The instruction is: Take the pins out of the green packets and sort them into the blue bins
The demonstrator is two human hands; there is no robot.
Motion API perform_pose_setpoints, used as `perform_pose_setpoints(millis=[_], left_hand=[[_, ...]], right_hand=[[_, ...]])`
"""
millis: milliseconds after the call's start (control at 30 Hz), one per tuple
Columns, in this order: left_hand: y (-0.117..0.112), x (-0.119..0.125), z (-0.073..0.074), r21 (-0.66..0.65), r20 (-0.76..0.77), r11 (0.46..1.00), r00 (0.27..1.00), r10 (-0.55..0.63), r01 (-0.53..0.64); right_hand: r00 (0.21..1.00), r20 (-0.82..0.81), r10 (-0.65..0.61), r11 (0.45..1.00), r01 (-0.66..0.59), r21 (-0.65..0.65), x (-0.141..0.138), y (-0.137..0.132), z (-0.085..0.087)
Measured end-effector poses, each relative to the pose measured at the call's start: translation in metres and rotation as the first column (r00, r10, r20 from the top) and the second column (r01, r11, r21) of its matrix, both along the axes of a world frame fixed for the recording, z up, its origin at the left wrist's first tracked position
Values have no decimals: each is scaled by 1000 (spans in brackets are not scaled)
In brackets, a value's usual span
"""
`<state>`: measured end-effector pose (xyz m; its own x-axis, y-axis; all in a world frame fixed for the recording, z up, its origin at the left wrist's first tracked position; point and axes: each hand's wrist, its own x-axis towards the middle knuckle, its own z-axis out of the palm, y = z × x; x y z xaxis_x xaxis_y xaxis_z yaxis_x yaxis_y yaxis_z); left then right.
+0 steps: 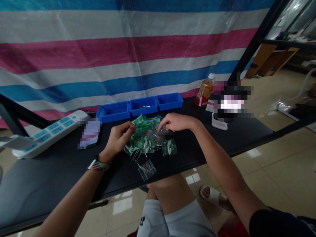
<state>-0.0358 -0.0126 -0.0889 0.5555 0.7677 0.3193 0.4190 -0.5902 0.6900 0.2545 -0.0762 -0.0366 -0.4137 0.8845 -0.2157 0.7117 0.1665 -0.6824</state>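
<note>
My left hand (119, 136) is curled shut beside the heap of small clear plastic bags of green parts (148, 140); my right hand (176, 122) pinches into it.

The far tarp (98, 49) was striped in broad pink, white and blue bands. Three bins (143, 106) before it were bright blue, and the table (49, 177) was black. The packets (148, 138) in the middle were clear, with green and white contents. At far left, the power strip (49, 133) was white with teal sockets. At far right, the bottle (204, 92) showed amber with a white cap and red label. The near wristband (100, 165) was multicoloured.
</note>
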Motion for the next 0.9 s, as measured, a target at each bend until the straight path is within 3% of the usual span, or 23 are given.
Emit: perform_pose_setpoints(millis=[133, 267, 367, 467, 600, 900], left_hand=[[-1, 1, 1, 19, 2, 1000, 1000, -18, 18], [-2, 2, 0, 20, 71, 999, 997, -31, 29], [-3, 2, 0, 26, 97, 999, 995, -35, 33], [-3, 2, -1, 27, 97, 999, 995, -37, 34], [-2, 1, -3, 19, 85, 997, 994, -72, 70], [-7, 3, 0, -4, 63, 989, 987, -148, 149]], right_hand=[[934, -358, -2, 1000, 4, 4, -26, -2, -8], [732, -681, -39, 990, -62, -123, -54, -6, -19], [574, -805, -152, 970, -70, -233, -64, -5, -27], [485, -837, -251, 955, -16, -296, -69, -2, -34], [460, -835, -302, 947, 41, -320, -73, 0, -41], [499, -791, -354, 932, 264, -250, -81, 4, -50]])
